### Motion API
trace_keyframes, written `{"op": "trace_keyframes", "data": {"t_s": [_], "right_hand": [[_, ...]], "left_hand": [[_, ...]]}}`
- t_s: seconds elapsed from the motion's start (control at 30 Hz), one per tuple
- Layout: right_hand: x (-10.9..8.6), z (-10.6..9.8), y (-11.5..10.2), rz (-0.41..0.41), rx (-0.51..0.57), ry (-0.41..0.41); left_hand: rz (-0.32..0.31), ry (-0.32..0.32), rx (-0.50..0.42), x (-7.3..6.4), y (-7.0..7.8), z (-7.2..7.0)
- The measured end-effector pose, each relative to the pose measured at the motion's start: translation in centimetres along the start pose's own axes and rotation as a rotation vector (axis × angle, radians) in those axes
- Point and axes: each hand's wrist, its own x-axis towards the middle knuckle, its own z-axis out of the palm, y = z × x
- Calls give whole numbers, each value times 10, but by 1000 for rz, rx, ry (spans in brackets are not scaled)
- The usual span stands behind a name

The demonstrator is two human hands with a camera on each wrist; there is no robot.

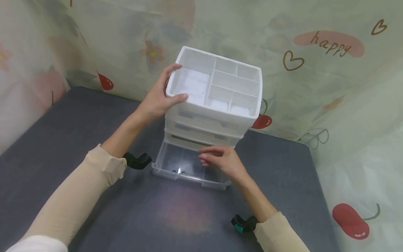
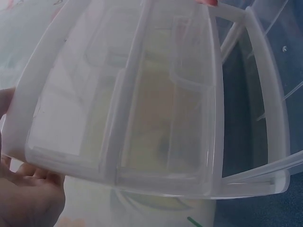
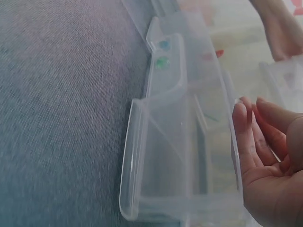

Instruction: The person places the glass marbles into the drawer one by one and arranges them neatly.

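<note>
A white drawer organizer (image 1: 204, 124) stands on the table, its top divided into compartments. My left hand (image 1: 158, 96) grips the left end of its top, thumb over the front rim. The lowest clear drawer (image 1: 185, 157) is pulled out toward me. Over the drawer, my right hand (image 1: 221, 159) hovers with bent fingers. In the right wrist view its thumb and fingertips (image 3: 240, 111) stand slightly apart with no object showing between them. Near the drawer's front wall lie a green bead (image 3: 162, 62) and a blue bead (image 3: 164, 45). A pale speck (image 2: 284, 48) shows in the left wrist view.
A dark grey cloth (image 1: 132, 210) covers the table. Behind and at the sides hangs a patterned curtain (image 1: 233, 24). Black wrist devices (image 1: 138, 161) sit on both forearms. The upper drawers (image 1: 204, 131) are pushed in.
</note>
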Motion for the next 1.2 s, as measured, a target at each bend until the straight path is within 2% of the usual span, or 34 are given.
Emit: {"op": "trace_keyframes", "data": {"t_s": [0.4, 0.63, 0.8, 1.0, 1.2], "right_hand": [[-18, -33, 22, -66, 0, 87], [-33, -49, 25, -57, -5, 133], [-46, -52, 18, -31, -31, 166], [-53, -63, 36, -36, -51, 193], [-66, -71, 42, -31, -88, 217]], "left_hand": [[10, 4, -6, -1, 2, -3], [13, 0, 6, 0, 1, -3], [21, -14, 16, 0, 0, -3], [26, -26, -7, 0, 1, -3], [32, -27, 18, 0, 1, -3]]}}
